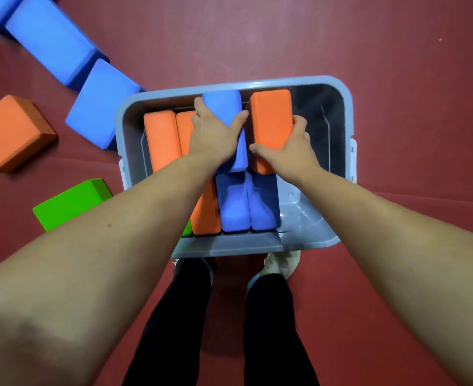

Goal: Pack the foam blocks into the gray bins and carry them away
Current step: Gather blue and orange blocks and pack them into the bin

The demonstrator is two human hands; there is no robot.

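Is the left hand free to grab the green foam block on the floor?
Probably not yet: the left hand grips a blue foam block in the gray plastic bin; the green foam block lies unobstructed.

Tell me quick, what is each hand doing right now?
Left hand: grips the light blue block.
Right hand: grips the orange block right beside it.

You look down on a pale gray bin on a plain maroon floor. Inside: orange block, blue block, both unpatterned. Outside: bright green block, second orange block. Your trousers are black.
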